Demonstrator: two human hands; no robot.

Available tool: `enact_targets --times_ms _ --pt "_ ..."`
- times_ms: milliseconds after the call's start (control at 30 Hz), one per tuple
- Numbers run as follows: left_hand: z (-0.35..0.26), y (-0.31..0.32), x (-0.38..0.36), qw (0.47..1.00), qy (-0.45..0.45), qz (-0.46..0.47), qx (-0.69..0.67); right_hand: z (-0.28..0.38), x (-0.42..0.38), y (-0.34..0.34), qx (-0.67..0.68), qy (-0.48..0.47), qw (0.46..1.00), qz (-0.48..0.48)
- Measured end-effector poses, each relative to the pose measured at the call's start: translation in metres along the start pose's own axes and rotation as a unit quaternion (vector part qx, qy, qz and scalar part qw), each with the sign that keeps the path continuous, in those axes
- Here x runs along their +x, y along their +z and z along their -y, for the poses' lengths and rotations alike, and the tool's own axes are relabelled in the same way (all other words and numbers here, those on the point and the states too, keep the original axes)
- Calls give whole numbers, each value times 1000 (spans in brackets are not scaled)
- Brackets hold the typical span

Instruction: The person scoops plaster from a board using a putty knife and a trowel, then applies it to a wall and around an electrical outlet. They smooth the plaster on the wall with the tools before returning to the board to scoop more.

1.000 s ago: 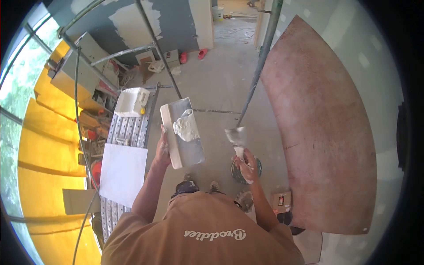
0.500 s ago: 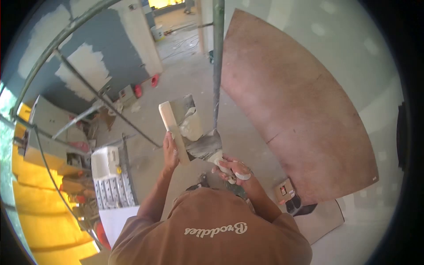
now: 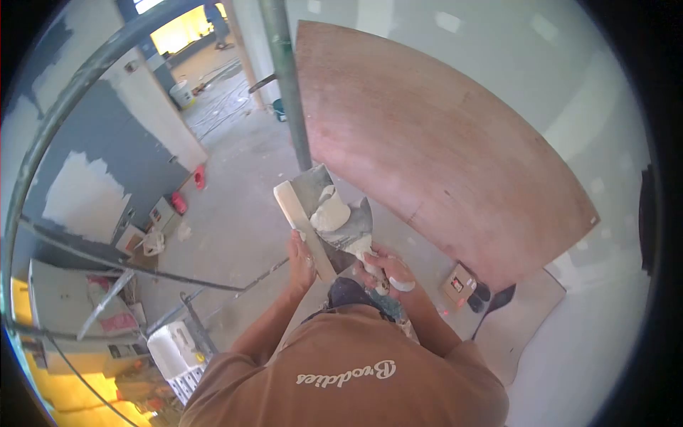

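Note:
My left hand (image 3: 302, 260) is wrapped around the long cream-coloured back of a broad plastering knife (image 3: 299, 213), its metal blade tilted up in front of me. A lump of white joint compound (image 3: 331, 212) sits on that blade. Closed around the handle of a smaller filling knife (image 3: 356, 226) is my right hand (image 3: 390, 269). This knife's smeared blade overlaps the broad knife right beside the lump. White compound coats its neck, and a white patch shows near my right wrist.
A green scaffold pole (image 3: 288, 85) rises ahead, with a curved rail (image 3: 53, 107) at left. A large reddish-brown board (image 3: 441, 142) stands on the right. A cardboard box (image 3: 459, 283) sits below it. At far left is a white tub (image 3: 171, 352); a bucket (image 3: 183, 94) stands by the doorway.
My view has swung right, so the pole and doorway appear further left. The filling knife's blade has moved up along the broad knife, closer to the compound. Both hands keep their holds.

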State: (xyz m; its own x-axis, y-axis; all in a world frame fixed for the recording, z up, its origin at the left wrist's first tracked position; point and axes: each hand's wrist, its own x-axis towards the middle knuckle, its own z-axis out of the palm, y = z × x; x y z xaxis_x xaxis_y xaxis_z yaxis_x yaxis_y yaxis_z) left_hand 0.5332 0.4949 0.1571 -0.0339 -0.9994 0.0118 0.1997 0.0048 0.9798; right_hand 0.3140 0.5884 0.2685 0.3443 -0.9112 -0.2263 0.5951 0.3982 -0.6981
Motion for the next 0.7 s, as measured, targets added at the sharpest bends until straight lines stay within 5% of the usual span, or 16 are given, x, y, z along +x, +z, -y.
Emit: enact_targets --times_ms 367,500,700 --pt "4 43 63 991 49 120 41 51 27 -36 -43 -84 995 -22" --pt "-3 71 68 983 -46 107 -139 40 38 -51 -11 -95 994 -55" --pt "40 167 162 996 5 84 8 148 97 -132 86 -50 994 -43"
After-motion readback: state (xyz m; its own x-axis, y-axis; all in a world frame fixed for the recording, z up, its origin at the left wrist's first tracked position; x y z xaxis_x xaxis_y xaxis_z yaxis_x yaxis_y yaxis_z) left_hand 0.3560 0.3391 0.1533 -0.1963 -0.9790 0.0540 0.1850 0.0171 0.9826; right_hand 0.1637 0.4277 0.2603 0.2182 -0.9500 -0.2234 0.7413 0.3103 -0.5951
